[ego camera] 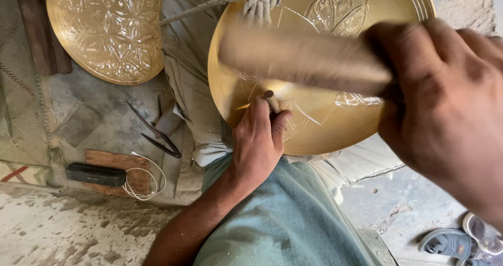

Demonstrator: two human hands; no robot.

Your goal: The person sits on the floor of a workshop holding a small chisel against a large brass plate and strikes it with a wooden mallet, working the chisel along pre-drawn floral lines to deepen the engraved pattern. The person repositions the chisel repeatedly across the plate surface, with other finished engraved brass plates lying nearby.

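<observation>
While left hand grips one chisel; right hand, one mallet; two brass plates.

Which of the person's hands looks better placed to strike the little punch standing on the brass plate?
The right hand, most likely. It grips a blurred wooden mallet raised just above the punch. The left hand is closed around the punch, holding its tip against the brass plate, so it is not free to strike.

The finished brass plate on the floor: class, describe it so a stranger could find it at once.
Start at the big brass plate on the lap, under the left hand. Look up-left to the floor: a second brass plate lies there. Unlike the half-plain lap plate, dense floral engraving covers its whole face.
</observation>
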